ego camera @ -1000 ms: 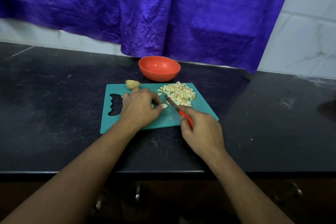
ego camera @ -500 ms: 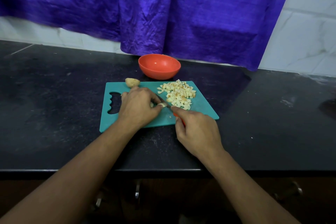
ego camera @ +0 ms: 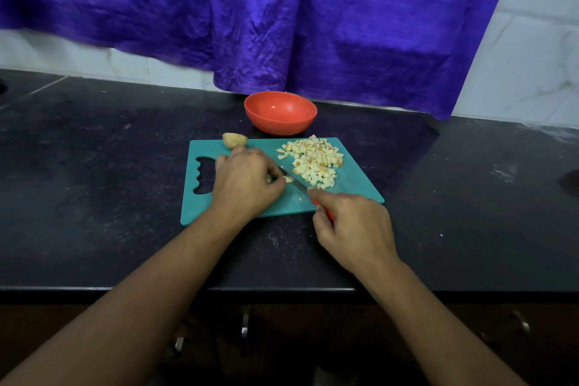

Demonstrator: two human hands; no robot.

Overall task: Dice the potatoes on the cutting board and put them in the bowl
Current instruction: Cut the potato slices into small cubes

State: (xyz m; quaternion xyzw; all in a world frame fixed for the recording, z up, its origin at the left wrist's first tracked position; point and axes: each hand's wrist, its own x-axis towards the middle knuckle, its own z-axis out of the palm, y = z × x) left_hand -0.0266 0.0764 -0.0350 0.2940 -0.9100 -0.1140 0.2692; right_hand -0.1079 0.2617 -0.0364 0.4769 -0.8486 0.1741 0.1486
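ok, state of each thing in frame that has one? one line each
bowl: upright, empty.
cutting board: lying flat, in use.
diced potato: piled on the board, none in the bowl.
whole potato: uncut, at the board's far left edge.
potato piece: held down by the left hand, blade against it.
knife: gripped by the right hand, tip down at the piece.

One bowl (ego camera: pixel 279 126), one cutting board (ego camera: pixel 354 189), one knife (ego camera: pixel 296 183), one whole potato (ego camera: pixel 234 139)
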